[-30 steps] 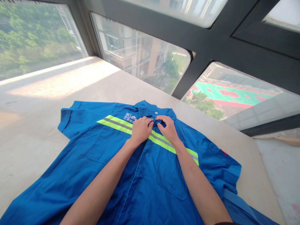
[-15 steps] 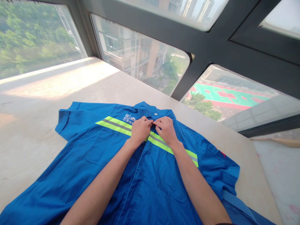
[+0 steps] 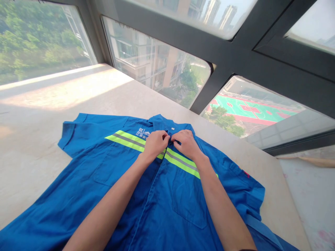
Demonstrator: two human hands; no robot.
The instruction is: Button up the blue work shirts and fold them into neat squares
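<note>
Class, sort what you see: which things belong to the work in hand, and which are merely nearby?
In hand: blue fabric work shirt with yellow-green reflective stripe; left hand and right hand, pinching its front below the collar.
Nearby: beige stone window ledge; dark-framed windows.

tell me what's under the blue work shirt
The blue shirt lies on a pale stone ledge, which shows around it. The left hand and right hand pinch its front below the collar. Anything directly beneath the fabric is covered.
</note>
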